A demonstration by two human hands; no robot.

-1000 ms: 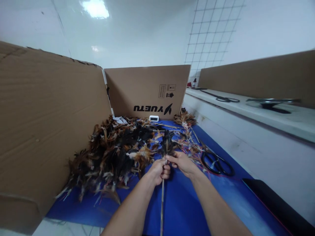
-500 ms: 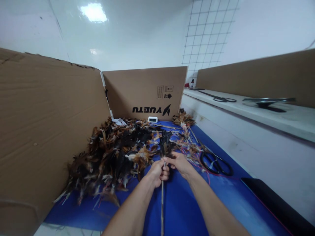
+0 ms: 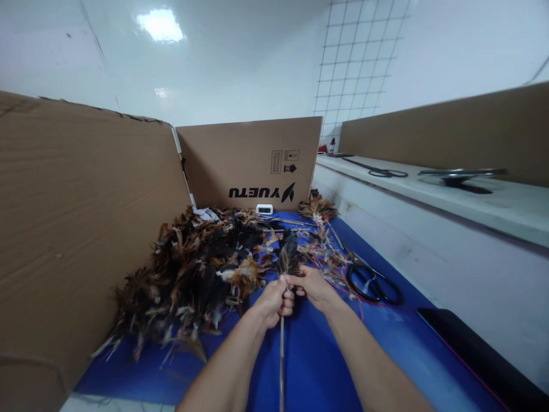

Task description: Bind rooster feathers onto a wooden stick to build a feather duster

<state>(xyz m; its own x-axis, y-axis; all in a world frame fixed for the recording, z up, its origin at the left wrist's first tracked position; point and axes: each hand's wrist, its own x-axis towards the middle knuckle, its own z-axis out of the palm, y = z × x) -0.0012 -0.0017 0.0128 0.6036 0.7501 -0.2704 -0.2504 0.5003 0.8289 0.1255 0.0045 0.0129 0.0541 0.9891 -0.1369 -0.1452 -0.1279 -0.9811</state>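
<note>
My left hand [image 3: 277, 302] is closed around the upper part of a thin stick [image 3: 282, 357] whose lower end runs toward me. Dark feathers [image 3: 289, 252] stand out from the top of the stick, beyond my fingers. My right hand [image 3: 311, 288] pinches at the base of these feathers, its fingertips meeting the left thumb. Whether a thread lies between the fingertips is too small to tell. To the left lies a large heap of brown and black feathers [image 3: 197, 280].
Large black-handled scissors [image 3: 373, 283] lie right of my hands among pink strings. A feather bundle on a stick [image 3: 318, 207] and a small white digital display [image 3: 265, 209] are at the back. Cardboard panels [image 3: 249, 154] stand left and behind. A black object [image 3: 476, 349] lies at right.
The feathers at the stick's top have shifted slightly under my fingers. Both hands keep their grip in nearly the same place, and the view has turned a little.
</note>
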